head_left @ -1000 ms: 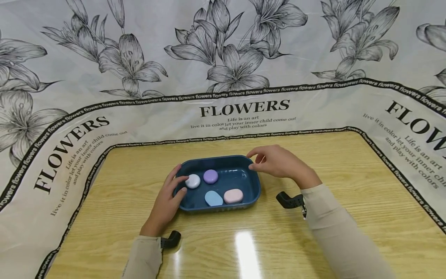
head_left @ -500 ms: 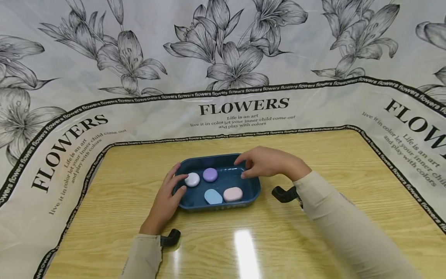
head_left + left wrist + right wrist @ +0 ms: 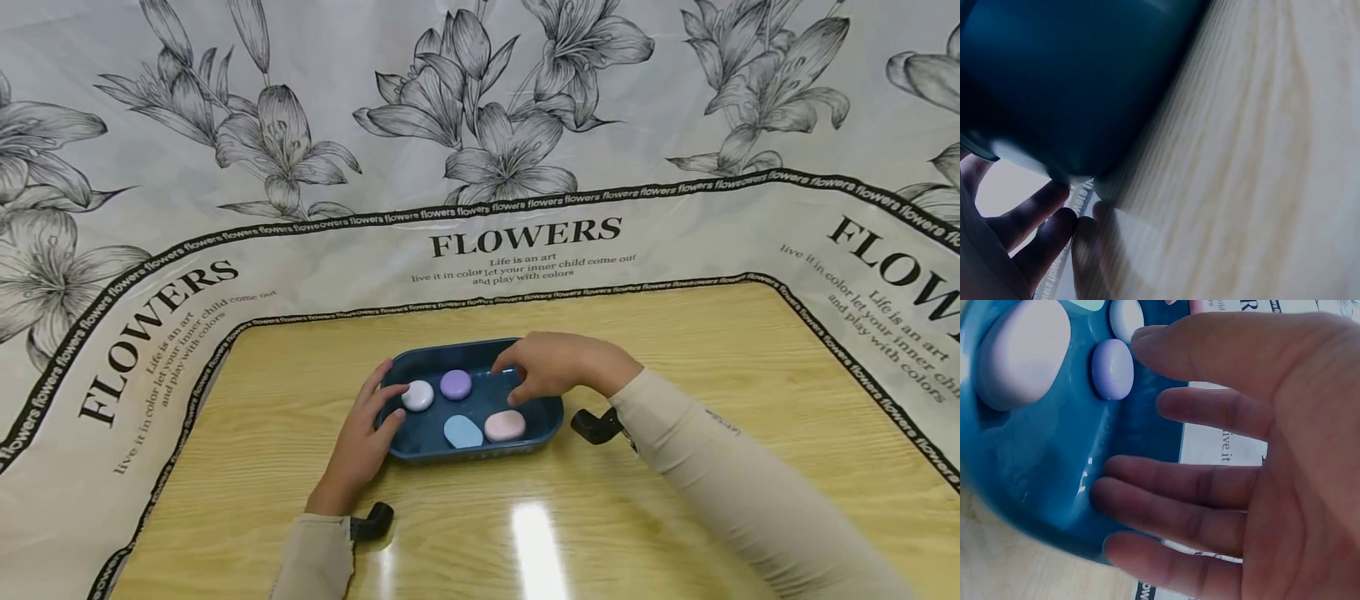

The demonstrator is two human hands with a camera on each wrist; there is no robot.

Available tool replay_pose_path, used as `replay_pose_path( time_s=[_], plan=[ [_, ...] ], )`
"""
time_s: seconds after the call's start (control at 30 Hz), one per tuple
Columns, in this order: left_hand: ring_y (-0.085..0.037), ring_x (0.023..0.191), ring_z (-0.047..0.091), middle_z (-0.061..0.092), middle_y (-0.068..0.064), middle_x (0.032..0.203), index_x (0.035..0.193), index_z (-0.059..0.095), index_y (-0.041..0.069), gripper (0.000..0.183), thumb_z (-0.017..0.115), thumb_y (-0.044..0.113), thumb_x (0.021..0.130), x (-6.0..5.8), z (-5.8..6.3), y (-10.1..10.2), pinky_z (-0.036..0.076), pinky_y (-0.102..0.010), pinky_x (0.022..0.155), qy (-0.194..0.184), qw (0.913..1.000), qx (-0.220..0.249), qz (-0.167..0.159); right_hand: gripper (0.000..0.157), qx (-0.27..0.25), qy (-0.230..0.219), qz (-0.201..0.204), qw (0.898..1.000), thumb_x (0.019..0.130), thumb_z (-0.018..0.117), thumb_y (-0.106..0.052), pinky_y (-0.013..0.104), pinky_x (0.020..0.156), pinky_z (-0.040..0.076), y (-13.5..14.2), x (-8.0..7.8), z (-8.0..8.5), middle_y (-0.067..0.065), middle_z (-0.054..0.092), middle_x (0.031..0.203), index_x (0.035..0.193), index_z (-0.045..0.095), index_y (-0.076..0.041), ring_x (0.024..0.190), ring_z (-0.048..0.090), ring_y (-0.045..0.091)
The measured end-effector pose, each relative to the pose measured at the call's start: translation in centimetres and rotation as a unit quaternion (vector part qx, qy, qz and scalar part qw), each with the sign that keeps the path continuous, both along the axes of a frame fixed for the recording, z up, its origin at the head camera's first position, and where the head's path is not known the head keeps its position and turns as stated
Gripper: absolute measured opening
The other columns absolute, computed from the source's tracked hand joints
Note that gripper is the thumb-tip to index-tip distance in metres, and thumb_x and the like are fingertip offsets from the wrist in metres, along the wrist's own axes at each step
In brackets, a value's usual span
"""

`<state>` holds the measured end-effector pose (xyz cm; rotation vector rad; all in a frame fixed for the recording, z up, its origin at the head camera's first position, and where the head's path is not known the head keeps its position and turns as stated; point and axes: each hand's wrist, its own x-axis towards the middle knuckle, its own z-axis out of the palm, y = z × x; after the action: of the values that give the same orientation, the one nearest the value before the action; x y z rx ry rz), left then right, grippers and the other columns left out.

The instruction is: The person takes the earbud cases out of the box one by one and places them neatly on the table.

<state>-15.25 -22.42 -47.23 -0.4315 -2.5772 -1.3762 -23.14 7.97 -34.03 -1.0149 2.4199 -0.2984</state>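
Note:
A dark blue rectangular tray point(image 3: 480, 455) with rounded corners and raised walls stands on the table. Inside lie smooth rounded pieces: a white one point(image 3: 420, 397) and a purple one point(image 3: 456, 385) at the back left, a light blue one point(image 3: 463, 432) and a pink one point(image 3: 505, 426) along the front. My left hand point(image 3: 363, 437) holds the tray's left end, thumb and index finger over the rim and other fingers against the outer wall. My right hand point(image 3: 561, 365) reaches over the right end, fingers spread, nothing between them. The right wrist view shows a seam on the purple piece point(image 3: 1113, 370).
The wood-grain table point(image 3: 337, 342) is bordered at back and sides by a white cloth point(image 3: 337, 258) printed with black flowers and lettering. A black wrist mount point(image 3: 372, 522) sticks out at the left cuff, another mount point(image 3: 596, 426) at the right.
My right hand has moved left, from the tray's right rim to over its inside, and slightly down. The left hand, the tray and the pieces keep their places.

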Motion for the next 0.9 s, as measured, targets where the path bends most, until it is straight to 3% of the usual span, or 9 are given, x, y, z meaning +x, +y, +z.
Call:
replay_pose_path(
  time_s=[0.23,0.43,0.6,0.9],
  plan=[
    [-0.023,0.150,0.020,0.023,0.001,0.165,0.134,0.062,0.011,0.033,0.056,0.013,0.101,0.0,-0.1,0.1,0.023,-0.059,0.114,-0.001,1.0000,0.007,0.000,0.055,0.022,-0.006,0.004,1.000,0.090,0.074,-0.028,0.034,0.079,0.051,-1.1,-0.4,-0.3,-0.001,0.066,0.100,0.141,0.059,-0.013,0.082,0.059,0.010],
    [-0.023,0.151,0.019,0.024,-0.001,0.165,0.134,0.062,0.011,0.033,0.057,0.013,0.101,-0.1,0.0,0.2,0.023,-0.059,0.114,-0.002,1.0000,0.003,0.002,0.056,0.043,0.004,-0.004,0.999,0.089,0.076,-0.030,0.039,0.087,0.049,-1.5,0.0,-1.3,0.004,0.065,0.116,0.141,0.059,-0.015,0.085,0.058,0.014],
    [-0.023,0.150,0.020,0.024,0.002,0.164,0.134,0.062,0.011,0.034,0.057,0.012,0.100,0.0,-0.1,0.1,0.024,-0.060,0.114,-0.003,1.0000,0.000,0.001,0.054,0.056,0.017,-0.005,0.998,0.088,0.077,-0.032,0.042,0.096,0.048,-1.6,0.5,-2.0,0.006,0.063,0.130,0.138,0.062,-0.017,0.102,0.058,0.017],
    [-0.022,0.150,0.020,0.023,0.005,0.164,0.134,0.062,0.012,0.034,0.057,0.013,0.101,0.0,0.0,0.2,0.024,-0.058,0.114,-0.003,1.0000,-0.001,0.000,0.052,0.066,0.033,-0.007,0.997,0.087,0.078,-0.033,0.042,0.099,0.047,-2.0,0.9,-2.4,0.007,0.063,0.133,0.134,0.065,-0.017,0.119,0.058,0.022]
  ],
)
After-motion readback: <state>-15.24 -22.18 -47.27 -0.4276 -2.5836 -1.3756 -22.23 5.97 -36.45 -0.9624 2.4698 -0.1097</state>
